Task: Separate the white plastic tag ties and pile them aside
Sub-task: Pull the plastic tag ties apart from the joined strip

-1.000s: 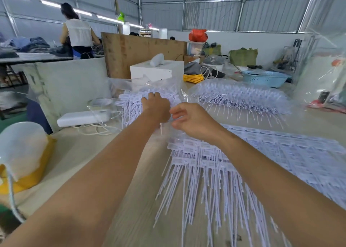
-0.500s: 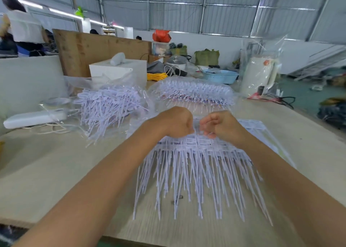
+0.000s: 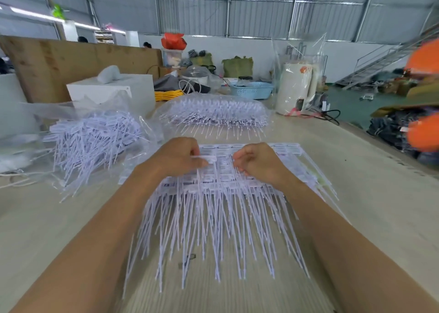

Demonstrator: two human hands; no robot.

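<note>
Pale table (image 3: 356,194) carries joined ties (image 3: 213,217), loose pile (image 3: 95,141), seemingly bagged bundle (image 3: 213,113).

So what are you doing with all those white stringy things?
A person is pulling white plastic tag ties apart. The left hand pinches one tie by its flat end, and the right hand holds down the sheet of joined ties on the table. Loose ones already lie heaped in the pile to the left, and another bagged batch waits behind.

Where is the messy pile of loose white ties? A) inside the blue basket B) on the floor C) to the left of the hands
C: the loose pile of ties lies on the table left of the left hand, on clear plastic.
</note>
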